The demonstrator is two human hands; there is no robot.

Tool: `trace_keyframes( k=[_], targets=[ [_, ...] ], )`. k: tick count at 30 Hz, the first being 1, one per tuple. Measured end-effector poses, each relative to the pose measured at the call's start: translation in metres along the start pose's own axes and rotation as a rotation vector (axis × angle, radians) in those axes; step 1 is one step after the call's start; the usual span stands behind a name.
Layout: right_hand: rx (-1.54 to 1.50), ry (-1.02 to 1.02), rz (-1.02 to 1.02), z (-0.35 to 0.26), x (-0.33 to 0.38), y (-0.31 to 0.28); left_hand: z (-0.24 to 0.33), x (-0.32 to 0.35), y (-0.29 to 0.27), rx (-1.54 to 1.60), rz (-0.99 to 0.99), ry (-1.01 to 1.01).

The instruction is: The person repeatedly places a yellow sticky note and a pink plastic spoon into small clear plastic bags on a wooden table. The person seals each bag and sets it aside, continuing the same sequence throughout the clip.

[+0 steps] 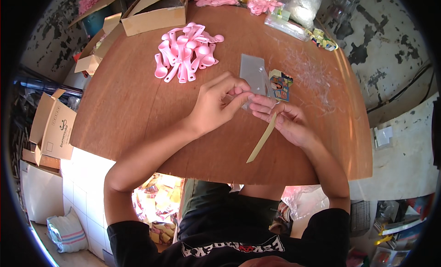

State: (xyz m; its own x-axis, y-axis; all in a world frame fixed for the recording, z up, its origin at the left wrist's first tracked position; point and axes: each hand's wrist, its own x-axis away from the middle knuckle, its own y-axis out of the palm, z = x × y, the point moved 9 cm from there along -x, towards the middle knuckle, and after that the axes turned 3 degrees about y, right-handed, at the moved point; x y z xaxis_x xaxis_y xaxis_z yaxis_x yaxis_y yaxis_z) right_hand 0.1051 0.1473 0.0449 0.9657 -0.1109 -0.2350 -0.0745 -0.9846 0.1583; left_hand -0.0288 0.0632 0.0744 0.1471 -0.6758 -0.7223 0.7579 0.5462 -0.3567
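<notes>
Over the middle of the table, my left hand (221, 100) is closed, thumb and forefinger pinched together. Whatever it pinches is too small or hidden to make out. Its fingertips meet those of my right hand (284, 120), which grips a narrow pale-yellow strip (261, 140) between thumb and fingers. The strip slants down toward the table's near edge. Just beyond my hands lie clear plastic sleeves (252, 68), partly covered by my fingers. A small stack of colourful printed cards (281, 87) sits beside them, past my right hand.
Pink plastic scoops (186, 53) are heaped at the far left of the brown table (119, 115). Thin clear plastic scraps (312, 74) spread over the right side. A cardboard box (156, 14) and plastic bags (301, 9) stand along the far edge. Paper scraps (158, 198) fill the space below left.
</notes>
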Motion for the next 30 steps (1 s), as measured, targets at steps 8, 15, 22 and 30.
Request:
trace_keyframes(
  k=[8, 15, 22, 30],
  targets=[
    [0.044, -0.090, -0.093, -0.010, 0.002, 0.015, 0.020, -0.001, 0.015, 0.264, -0.050, 0.031],
    [0.085, -0.106, 0.271, -0.011, 0.014, -0.030, -0.028, 0.009, 0.036, 0.683, -0.187, -0.479],
    [0.265, -0.242, 0.719, -0.040, 0.029, -0.075, -0.031, 0.028, 0.056, 0.633, -0.498, -0.696],
    [0.476, -0.173, 0.671, -0.042, 0.025, -0.068, -0.022, 0.027, 0.056, 0.505, -0.531, -0.629]
  ],
)
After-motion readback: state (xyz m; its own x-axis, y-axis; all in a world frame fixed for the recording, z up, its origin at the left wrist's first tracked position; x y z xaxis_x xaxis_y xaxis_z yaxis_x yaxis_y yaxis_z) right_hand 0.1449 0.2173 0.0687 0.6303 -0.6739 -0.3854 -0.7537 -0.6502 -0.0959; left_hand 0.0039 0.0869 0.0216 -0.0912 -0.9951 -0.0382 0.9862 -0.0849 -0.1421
